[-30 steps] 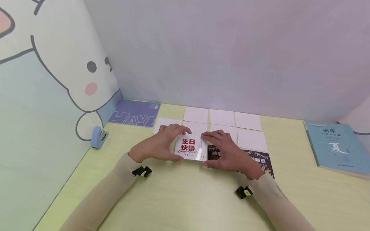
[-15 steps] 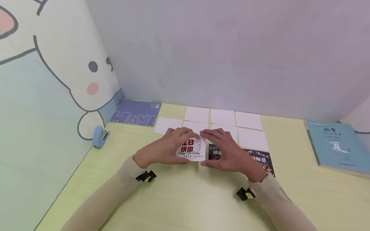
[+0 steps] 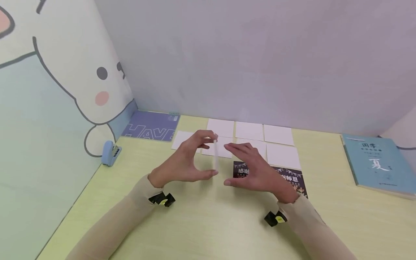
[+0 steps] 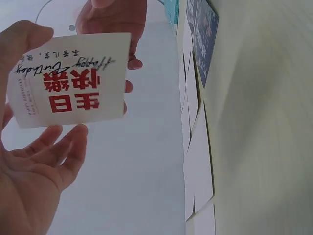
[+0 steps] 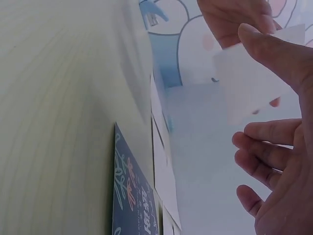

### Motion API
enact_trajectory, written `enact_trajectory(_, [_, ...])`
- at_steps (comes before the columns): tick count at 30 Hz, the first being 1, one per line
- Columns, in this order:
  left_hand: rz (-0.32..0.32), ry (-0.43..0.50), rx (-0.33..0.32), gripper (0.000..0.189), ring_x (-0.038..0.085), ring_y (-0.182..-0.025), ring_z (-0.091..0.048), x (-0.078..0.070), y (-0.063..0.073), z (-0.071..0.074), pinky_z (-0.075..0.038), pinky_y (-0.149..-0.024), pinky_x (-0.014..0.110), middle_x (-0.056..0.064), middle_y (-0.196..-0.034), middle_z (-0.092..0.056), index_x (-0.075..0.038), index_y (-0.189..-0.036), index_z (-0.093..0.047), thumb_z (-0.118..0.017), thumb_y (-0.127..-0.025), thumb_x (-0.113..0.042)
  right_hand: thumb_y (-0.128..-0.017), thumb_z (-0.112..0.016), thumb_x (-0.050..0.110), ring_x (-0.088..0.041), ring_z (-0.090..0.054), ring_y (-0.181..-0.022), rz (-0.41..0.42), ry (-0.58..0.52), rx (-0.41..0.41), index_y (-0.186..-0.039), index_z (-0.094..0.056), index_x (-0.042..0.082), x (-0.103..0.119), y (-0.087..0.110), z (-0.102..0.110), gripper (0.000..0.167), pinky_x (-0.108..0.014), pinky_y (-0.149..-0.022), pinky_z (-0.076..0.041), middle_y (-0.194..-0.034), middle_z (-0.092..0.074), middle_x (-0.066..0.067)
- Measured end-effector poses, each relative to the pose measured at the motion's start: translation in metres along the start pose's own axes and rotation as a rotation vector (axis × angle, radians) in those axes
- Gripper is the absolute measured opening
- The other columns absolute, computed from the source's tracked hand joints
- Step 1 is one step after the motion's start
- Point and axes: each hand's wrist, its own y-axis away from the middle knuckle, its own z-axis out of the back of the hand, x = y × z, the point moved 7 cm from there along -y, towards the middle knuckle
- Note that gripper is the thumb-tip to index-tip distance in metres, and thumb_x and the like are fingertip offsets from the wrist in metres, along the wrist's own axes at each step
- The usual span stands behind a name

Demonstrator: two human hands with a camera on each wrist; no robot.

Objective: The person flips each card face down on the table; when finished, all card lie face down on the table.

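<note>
My left hand (image 3: pixel 182 159) pinches a birthday card (image 3: pixel 216 156) by opposite edges, between thumb and fingertips. In the head view the card stands upright, nearly edge-on. Its printed face with red characters and "Happy Birthday" script shows in the left wrist view, on the card (image 4: pixel 73 105). The right wrist view shows the plain white back of the card (image 5: pixel 249 83). My right hand (image 3: pixel 255 171) hovers just right of the card, thumb and fingers spread apart and holding nothing. Dark printed cards (image 3: pixel 290 177) lie beneath and beside it, partly hidden by the hand.
Several white cards (image 3: pixel 282 155) lie in two rows behind the hands. A purple notebook (image 3: pixel 151 126) lies at the back left, with a blue stapler (image 3: pixel 111 153) in front of it. A blue book (image 3: pixel 380 164) lies at the right. Walls bound the table (image 3: pixel 208 227) behind and left.
The birthday card was lifted from face-up between both hands and turned edge-on in my left hand. My right hand has let go of it, leaving a gap.
</note>
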Motion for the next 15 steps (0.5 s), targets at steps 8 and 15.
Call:
enact_trajectory(8, [0.000, 0.107, -0.026, 0.082, 0.018, -0.123, -0.063, 0.0001, -0.0012, -0.0024, -0.054, -0.113, 0.035, 0.013, -0.147, -0.054, -0.008, -0.132, -0.034, -0.094, -0.075, -0.011, -0.076, -0.097, 0.038, -0.030, -0.052, -0.138, -0.018, 0.016, -0.027, -0.159, -0.051, 0.010, 0.0013, -0.0019, -0.0022, 0.099, -0.058, -0.106, -0.043, -0.159, -0.058, -0.012])
enact_trajectory(15, [0.063, -0.031, 0.035, 0.077, 0.019, -0.140, -0.055, 0.0055, 0.0010, 0.0018, -0.046, -0.121, 0.045, 0.005, -0.147, -0.056, -0.013, -0.132, -0.040, -0.094, -0.079, -0.024, -0.077, -0.097, 0.037, -0.032, -0.056, -0.134, -0.075, 0.052, -0.008, -0.154, -0.057, 0.007, -0.0048, -0.0016, -0.0034, 0.092, -0.059, -0.104, -0.045, -0.154, -0.062, -0.013])
